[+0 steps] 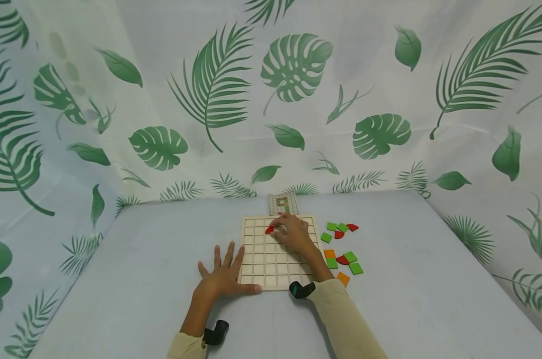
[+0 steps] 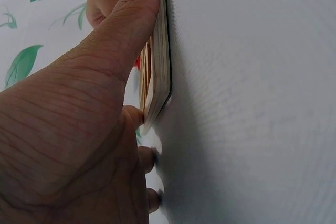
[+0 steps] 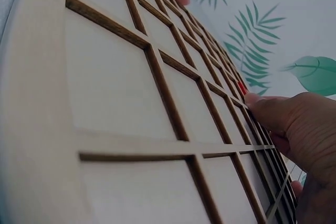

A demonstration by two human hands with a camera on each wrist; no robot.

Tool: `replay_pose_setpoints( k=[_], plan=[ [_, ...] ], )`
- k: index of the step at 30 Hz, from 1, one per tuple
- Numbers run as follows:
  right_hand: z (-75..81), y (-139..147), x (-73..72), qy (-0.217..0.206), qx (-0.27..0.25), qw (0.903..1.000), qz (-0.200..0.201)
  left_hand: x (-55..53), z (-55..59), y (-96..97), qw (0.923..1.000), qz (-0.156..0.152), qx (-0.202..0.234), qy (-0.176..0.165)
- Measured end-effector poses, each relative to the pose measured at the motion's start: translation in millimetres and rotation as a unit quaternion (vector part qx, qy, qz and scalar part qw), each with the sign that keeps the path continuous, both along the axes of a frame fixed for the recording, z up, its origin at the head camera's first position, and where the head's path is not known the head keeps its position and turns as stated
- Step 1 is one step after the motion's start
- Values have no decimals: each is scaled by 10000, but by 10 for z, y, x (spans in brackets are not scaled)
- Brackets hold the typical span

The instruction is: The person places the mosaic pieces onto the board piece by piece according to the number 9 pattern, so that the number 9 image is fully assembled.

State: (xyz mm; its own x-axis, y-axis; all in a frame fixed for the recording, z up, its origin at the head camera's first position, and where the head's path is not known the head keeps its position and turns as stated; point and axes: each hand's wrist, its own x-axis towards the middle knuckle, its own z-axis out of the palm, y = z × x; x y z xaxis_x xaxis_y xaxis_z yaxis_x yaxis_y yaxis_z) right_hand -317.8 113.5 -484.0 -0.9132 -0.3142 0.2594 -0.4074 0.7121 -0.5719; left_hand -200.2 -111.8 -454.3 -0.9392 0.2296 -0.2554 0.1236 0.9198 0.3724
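Right hand is over the far half of the board. Thumb and index pinch a red piece at the grid, left of center, near the far edge. Right wrist view: thumb tip touches the red; the other fingertips are mostly hidden, so can't tell what they do.

Left hand is spread at the near-left corner, grasping nothing; thumb on the near edge, index against the left side.

Loose tiles right of the board, two groups. Far: three green squares, two red quarter-rounds. Near: three green, one red, two orange squares.

Pattern card sits just behind the board. Pale table, leaf-print cloth around it.
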Motion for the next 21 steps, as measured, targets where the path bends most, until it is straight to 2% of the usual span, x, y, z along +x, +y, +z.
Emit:
replay_pose_setpoints(
  k=[12, 21],
  plan=[
    [15, 24, 44, 66, -343, 9993, 97, 8, 9, 6, 10000, 31, 30, 4],
    [-13, 37, 40, 359, -623, 9973, 137, -6, -2, 0, 10000, 7, -43, -41]
  ],
)
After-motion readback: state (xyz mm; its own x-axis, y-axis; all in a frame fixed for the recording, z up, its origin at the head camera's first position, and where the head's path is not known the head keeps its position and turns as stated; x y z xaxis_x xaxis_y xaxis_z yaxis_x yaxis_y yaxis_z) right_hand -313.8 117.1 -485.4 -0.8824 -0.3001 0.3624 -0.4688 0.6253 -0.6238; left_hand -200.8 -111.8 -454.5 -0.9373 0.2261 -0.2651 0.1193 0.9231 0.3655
